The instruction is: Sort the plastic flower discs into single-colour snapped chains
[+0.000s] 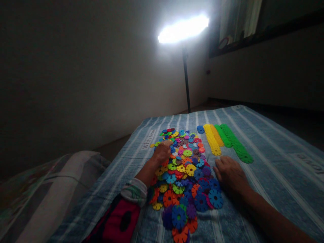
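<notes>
Many notched plastic discs (187,168) in mixed colours lie in a long heap on the striped blue cloth. My left hand (163,151) reaches over the heap's upper left part, its fingers bent down at the discs; what they hold, if anything, is hidden. My right hand (230,172) rests on the cloth right of the heap with its fingers curled; any object inside is hidden. Just beyond it lie overlapping rows of discs: a yellow row (212,140), an orange-yellow row (218,135) and green rows (235,143). A short blue group (200,129) sits left of the yellow row.
A bright lamp (183,29) on a dark pole (186,81) stands behind the cloth-covered surface (268,145). Bundled fabric (73,182) lies at the left. A wall and a curtained window are in the background.
</notes>
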Available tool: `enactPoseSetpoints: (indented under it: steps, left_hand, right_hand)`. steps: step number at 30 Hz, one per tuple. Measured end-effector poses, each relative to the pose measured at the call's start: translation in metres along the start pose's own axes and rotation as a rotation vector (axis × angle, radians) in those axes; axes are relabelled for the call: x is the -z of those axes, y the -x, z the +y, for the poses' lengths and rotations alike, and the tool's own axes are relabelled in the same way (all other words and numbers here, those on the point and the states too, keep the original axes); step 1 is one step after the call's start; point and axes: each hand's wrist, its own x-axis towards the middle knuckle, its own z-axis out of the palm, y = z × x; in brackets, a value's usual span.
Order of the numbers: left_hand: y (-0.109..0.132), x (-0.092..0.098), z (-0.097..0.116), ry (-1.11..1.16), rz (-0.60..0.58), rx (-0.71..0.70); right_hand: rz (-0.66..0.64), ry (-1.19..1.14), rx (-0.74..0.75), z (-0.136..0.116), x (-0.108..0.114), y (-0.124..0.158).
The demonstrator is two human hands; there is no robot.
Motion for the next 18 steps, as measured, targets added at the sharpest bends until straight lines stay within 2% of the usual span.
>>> enactPoseSetpoints:
  steps: [4,8,13,15,18]
  left_hand:
    - [-0.026,-0.002,-0.003,-0.065,-0.084,0.092]
    - [-0.03,-0.003,-0.008,-0.056,-0.161,0.116]
    - [-0.021,-0.002,-0.022,0.184,-0.14,-0.036]
    - [-0.02,0.001,-0.028,0.279,-0.087,-0.016]
    - [-0.019,0.006,-0.032,0.206,0.026,0.077]
  right_hand:
    - [-0.005,-0.005,-0.003,0.0,0.0,0.0]
    - [-0.022,-0.01,-0.005,-0.001,0.001,-0.001]
    - [-0.029,-0.019,-0.012,-0.002,0.004,-0.001]
    - [-0.018,-0.022,-0.009,-0.002,0.004,-0.001]
    - [-0.01,-0.02,-0.009,-0.002,0.003,-0.002]
